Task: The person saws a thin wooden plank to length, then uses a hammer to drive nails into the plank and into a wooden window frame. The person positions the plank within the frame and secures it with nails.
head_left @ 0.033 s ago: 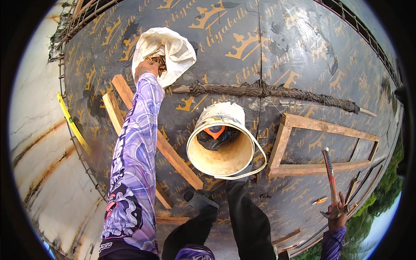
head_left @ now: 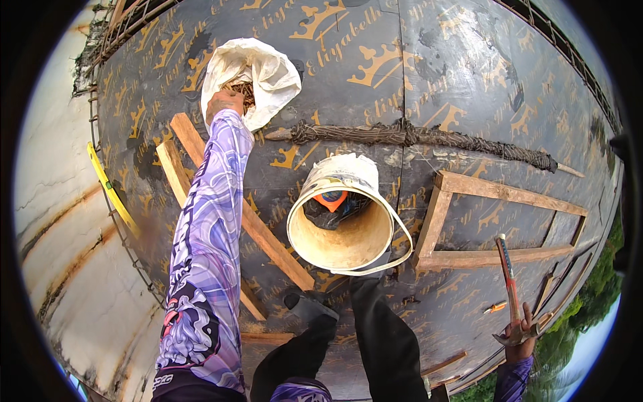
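My left hand (head_left: 226, 104) is at the mouth of a white sack (head_left: 278, 84), its fingers curled closed. What they hold, if anything, is hidden. Inside the sack lies a heap of thin brown pieces (head_left: 247, 94) that look like rusty nails. At the far lower right, my right hand (head_left: 521, 340) is wrapped round a claw hammer (head_left: 512, 285) near its head, with the red and blue handle pointing up and away. Between my arms, by my feet, a cream bucket (head_left: 345, 244) lies tipped toward me, holding an orange item (head_left: 331, 200) and dark plastic.
A pole wrapped in dark netting (head_left: 415, 138) lies across the patterned dark boards. A wooden frame (head_left: 502, 257) rests at right, with a small orange-handled tool (head_left: 495, 307) nearby. Timber pieces (head_left: 274, 251) lie by my left arm. A yellow level (head_left: 110, 190) leans along the left edge.
The view has shifted slightly. My left hand looks more curled at the sack's mouth, and the hammer in my right hand has tilted a little.
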A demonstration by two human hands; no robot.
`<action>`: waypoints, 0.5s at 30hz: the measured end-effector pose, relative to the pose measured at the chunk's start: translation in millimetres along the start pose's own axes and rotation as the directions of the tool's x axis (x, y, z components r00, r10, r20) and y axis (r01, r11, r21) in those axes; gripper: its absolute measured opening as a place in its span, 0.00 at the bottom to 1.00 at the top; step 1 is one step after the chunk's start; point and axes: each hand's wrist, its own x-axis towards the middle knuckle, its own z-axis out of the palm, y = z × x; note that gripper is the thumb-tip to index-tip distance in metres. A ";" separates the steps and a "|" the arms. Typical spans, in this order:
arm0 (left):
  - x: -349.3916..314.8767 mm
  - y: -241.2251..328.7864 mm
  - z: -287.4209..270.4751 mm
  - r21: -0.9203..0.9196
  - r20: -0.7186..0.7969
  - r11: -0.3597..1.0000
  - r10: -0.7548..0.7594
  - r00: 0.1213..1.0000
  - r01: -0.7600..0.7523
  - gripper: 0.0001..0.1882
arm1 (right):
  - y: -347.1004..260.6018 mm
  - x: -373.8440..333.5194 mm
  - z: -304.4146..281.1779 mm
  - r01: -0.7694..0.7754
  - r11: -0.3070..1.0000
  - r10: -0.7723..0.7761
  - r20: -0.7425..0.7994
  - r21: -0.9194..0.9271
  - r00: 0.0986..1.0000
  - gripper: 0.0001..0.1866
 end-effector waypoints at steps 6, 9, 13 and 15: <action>-8.2 27.4 9.9 0.144 0.013 0.987 -0.071 0.997 0.069 0.18 | 48.1 -75.3 -49.9 -0.254 0.926 0.302 -0.143 0.279 0.943 0.21; -6.9 13.9 -1.6 -0.112 -0.174 0.990 0.062 0.983 -0.082 0.17 | 67.6 -86.1 -78.4 -0.381 0.890 0.392 0.007 0.252 0.920 0.25; -41.5 -34.6 -36.6 -0.527 -0.222 0.812 0.151 0.963 -0.249 0.16 | 56.9 -105.3 -35.7 -0.424 0.827 0.446 0.029 0.369 0.894 0.29; -96.7 -63.4 -52.8 -0.783 -0.033 0.604 0.196 0.980 -0.147 0.12 | 65.0 -129.4 -24.1 -0.411 0.799 0.452 0.012 0.440 0.892 0.28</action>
